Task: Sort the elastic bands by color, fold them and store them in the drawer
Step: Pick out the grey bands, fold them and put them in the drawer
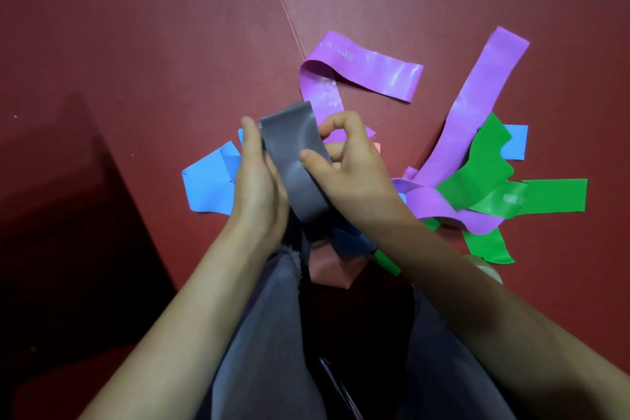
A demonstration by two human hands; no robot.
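Grey band [293,153] held above red mat [136,44], doubled over, probably mid-fold. Left hand [255,181] flat, straight fingers bracing band's left side. Right hand [351,174] grip pinches band: thumb on front, fingers curled behind. Purple bands [361,68], green bands [487,167] and blue bands [208,184] lie overlapping on mat below, unsorted.

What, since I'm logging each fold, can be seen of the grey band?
The grey band is a wide, glossy strip, rubbery-looking, bent into a curve and raised over the coloured bands on the red mat. The left hand lies against its left side with straight fingers; the right hand pinches it, thumb on the front, fingers curled behind. Its lower end is hidden between the wrists.
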